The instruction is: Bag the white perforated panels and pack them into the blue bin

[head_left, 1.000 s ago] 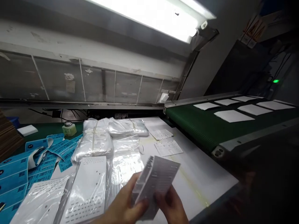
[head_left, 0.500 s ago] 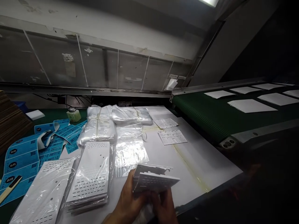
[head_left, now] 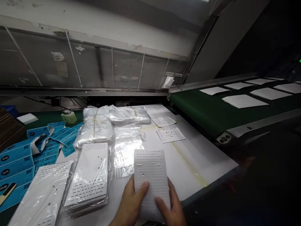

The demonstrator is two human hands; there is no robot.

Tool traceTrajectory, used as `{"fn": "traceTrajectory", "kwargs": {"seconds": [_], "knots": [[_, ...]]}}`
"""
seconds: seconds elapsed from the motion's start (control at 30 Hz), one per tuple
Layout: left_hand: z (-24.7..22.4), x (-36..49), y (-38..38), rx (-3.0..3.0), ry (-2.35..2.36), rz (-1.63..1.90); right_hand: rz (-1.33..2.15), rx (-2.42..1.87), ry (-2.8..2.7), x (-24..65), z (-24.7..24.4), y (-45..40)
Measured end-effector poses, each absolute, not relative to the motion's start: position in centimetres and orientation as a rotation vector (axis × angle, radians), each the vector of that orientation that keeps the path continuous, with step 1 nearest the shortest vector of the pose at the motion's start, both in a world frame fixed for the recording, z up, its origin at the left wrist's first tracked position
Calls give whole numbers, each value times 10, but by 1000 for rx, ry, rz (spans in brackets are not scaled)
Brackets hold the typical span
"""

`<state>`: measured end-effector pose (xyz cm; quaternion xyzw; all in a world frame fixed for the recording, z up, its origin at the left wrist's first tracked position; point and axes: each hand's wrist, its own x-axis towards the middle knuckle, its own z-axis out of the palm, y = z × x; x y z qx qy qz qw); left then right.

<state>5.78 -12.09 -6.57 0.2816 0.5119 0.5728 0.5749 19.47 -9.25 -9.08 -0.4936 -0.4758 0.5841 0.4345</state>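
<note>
A white slotted card stack [head_left: 152, 169] is upright between my hands, its slotted face toward me. My left hand [head_left: 133, 199] grips its left edge, thumb on the face. On the right edge is my right hand [head_left: 170, 204], its thumb also across the face. To the left lie bagged slotted cards in a pile [head_left: 88, 175] and more bagged cards [head_left: 44, 194]. Just behind the held stack is a flat clear bag [head_left: 128, 150]. Two small printed cards [head_left: 171, 135] rest on the white board [head_left: 199, 160].
Bundled clear bags [head_left: 95, 128] stand behind the bagged pile. Blue labels [head_left: 17, 166], a brush [head_left: 8, 194] and a small jar [head_left: 69, 116] are at left. A green conveyor [head_left: 199, 110] carrying white sheets [head_left: 244, 101] runs at right.
The held stack has turned from nearly edge-on to upright, showing its slotted face. Both thumbs now lie on that face. The view has shifted slightly right.
</note>
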Motion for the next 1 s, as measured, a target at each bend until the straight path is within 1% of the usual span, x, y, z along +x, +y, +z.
{"fn": "traceTrajectory", "kwargs": {"seconds": [0.07, 0.13, 0.23, 0.27, 0.33, 0.43, 0.53, 0.6, 0.8, 1.0], "knots": [[-51, 56, -124, 751, 1159, 1229, 1536, -1323, -989, 211, -89, -96], [-31, 46, -122, 960, 1253, 1081, 1622, -1379, -796, 229, -88, -98], [-5, 16, -102, 1630, 1512, 811, 1622, -1465, -654, 248, -86, -102], [-2, 6, -90, 1870, 1557, 671, 1615, -1486, -634, 251, -85, -103], [-6, -9, -63, 2177, 1549, 212, 1620, -1485, -612, 250, -83, -107], [-32, -15, -30, 2270, 1490, -61, 1627, -1409, -608, 241, -81, -112], [-59, -12, -18, 2316, 1487, -145, 1610, -1363, -595, 236, -83, -117], [-70, -11, -18, 2344, 1487, -169, 1608, -1356, -583, 237, -86, -120], [-73, -18, -21, 2331, 1501, -90, 1600, -1359, -567, 238, -93, -124], [-76, -23, -16, 2125, 1578, 43, 1647, -1334, -579, 236, -89, -123]]}}
